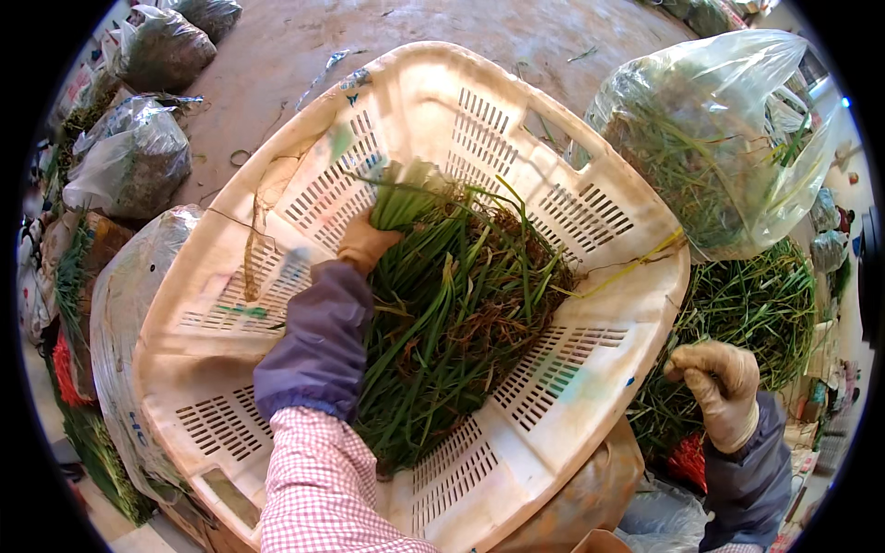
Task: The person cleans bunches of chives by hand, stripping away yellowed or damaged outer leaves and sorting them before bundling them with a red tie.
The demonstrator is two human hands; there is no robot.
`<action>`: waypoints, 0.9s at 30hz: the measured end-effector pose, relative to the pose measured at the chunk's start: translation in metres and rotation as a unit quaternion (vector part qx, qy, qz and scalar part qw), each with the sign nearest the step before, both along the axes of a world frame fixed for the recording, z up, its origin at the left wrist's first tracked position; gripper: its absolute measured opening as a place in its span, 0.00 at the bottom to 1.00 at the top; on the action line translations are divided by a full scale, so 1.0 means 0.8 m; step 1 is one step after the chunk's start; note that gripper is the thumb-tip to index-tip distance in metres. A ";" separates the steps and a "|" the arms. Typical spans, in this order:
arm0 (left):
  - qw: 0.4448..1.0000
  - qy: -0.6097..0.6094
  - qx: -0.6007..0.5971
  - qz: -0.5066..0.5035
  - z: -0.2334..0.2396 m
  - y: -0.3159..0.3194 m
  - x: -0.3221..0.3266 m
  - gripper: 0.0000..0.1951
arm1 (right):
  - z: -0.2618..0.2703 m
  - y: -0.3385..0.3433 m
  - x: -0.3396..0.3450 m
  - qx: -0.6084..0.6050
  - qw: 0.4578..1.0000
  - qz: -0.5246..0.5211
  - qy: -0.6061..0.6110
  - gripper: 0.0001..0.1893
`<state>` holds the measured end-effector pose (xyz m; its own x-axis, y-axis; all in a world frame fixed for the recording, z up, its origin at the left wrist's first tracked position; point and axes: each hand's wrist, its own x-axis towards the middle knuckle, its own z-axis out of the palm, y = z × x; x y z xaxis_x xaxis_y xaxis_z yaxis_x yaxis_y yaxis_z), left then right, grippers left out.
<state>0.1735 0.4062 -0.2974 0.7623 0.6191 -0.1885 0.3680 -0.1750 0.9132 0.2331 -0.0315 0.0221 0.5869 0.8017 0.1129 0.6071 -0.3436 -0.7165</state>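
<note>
A large white plastic basket (pixel 228 166) with slotted walls stands before me, tilted in the view. Deep inside it lies a heap of long green leafy stalks (pixel 442 297), with brown withered leaves tangled on its right side. My left hand (pixel 366 242) reaches into the basket and is closed around a bunch of green stalks (pixel 408 197); the pale ends of the bunch point away from me and are blurred. Outside the basket's right rim hangs my right hand (pixel 722 387) in a thin, pale glove. Its fingers are curled in near the thumb, with nothing visible between them.
A clear plastic bag (pixel 691 152) of plant matter stands at the basket's right. More loose green leaves (pixel 753 304) are piled below it. Red strands (pixel 688 463) lie near my right wrist. Several filled plastic bags (pixel 131 159) line the left side of the floor (pixel 276 55).
</note>
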 end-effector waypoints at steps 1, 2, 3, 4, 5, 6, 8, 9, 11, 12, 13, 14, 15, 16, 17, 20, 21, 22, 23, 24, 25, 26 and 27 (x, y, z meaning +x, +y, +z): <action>0.998 -0.048 -0.035 0.020 0.009 0.009 -0.014 0.23 | 0.001 0.015 0.007 0.008 1.000 0.026 0.008 0.07; 0.998 -0.056 -0.034 0.015 0.020 0.021 -0.032 0.21 | 0.007 0.039 0.013 -0.035 0.998 0.056 0.023 0.09; 0.996 -0.082 -0.034 0.022 0.032 0.030 -0.054 0.20 | 0.016 0.070 0.018 -0.079 0.992 0.091 0.037 0.11; 0.993 -0.110 -0.037 0.022 0.041 0.034 -0.070 0.20 | 0.003 0.095 0.023 -0.045 0.987 0.108 0.106 0.14; 0.989 -0.138 -0.041 0.018 0.047 0.036 -0.081 0.20 | -0.023 0.120 0.029 -0.012 0.977 0.121 0.175 0.17; 0.985 -0.165 -0.043 0.003 0.051 0.038 -0.090 0.18 | -0.047 0.148 0.038 -0.012 0.955 0.123 0.268 0.21; 0.985 -0.148 -0.076 0.038 0.057 0.034 -0.104 0.18 | -0.081 0.204 0.032 0.011 0.912 0.087 0.401 0.29; 0.984 -0.140 -0.094 0.056 0.059 0.032 -0.109 0.18 | -0.097 0.228 0.031 0.018 0.896 0.075 0.437 0.34; 0.980 -0.156 -0.106 0.059 0.068 0.034 -0.128 0.18 | -0.154 0.284 0.027 0.037 0.876 0.083 0.474 0.43; 0.979 -0.157 -0.110 0.066 0.076 0.024 -0.126 0.19 | -0.189 0.309 0.024 0.047 0.876 0.092 0.471 0.48; 0.979 -0.155 -0.109 0.081 0.083 0.018 -0.130 0.19 | -0.209 0.332 0.013 0.051 0.886 0.100 0.450 0.51; 0.979 -0.155 -0.093 0.093 0.086 0.012 -0.134 0.18 | -0.219 0.352 -0.002 0.058 0.906 0.117 0.402 0.55; 0.974 -0.167 -0.121 0.092 0.083 0.005 -0.132 0.23 | -0.225 0.367 -0.015 0.070 0.928 0.124 0.344 0.58; 0.969 -0.206 -0.107 0.086 0.086 -0.008 -0.127 0.26 | -0.228 0.378 -0.024 0.088 0.937 0.126 0.313 0.61; 0.962 -0.245 -0.092 0.078 0.090 -0.023 -0.122 0.29 | -0.229 0.384 -0.029 0.136 0.921 0.143 0.336 0.60; 0.946 -0.286 -0.122 0.094 0.090 -0.074 -0.103 0.26 | -0.236 0.405 -0.057 0.286 0.709 0.045 0.643 0.56; 0.948 -0.288 -0.106 0.088 0.091 -0.090 -0.101 0.23 | -0.235 0.401 -0.069 0.266 0.791 0.035 0.551 0.51; 0.756 -0.455 -0.448 0.144 0.108 -0.111 -0.094 0.21 | -0.233 0.397 -0.080 0.233 0.865 0.015 0.444 0.47; 0.927 -0.312 -0.173 0.115 0.098 -0.124 -0.105 0.23 | -0.230 0.391 -0.090 0.194 0.921 -0.017 0.337 0.42; 0.978 -0.127 0.121 0.116 0.089 -0.139 -0.112 0.24 | -0.234 0.384 -0.091 0.181 0.933 -0.022 0.310 0.33; 0.978 -0.110 0.132 0.115 0.106 -0.158 -0.115 0.26 | -0.242 0.379 -0.091 0.167 0.943 -0.024 0.286 0.24; 0.985 -0.091 0.142 0.048 0.102 -0.153 -0.134 0.27 | -0.250 0.377 -0.088 0.196 0.925 -0.029 0.324 0.21; 0.986 -0.074 0.149 -0.020 0.098 -0.136 -0.155 0.29 | -0.259 0.373 -0.084 0.223 0.906 -0.035 0.360 0.17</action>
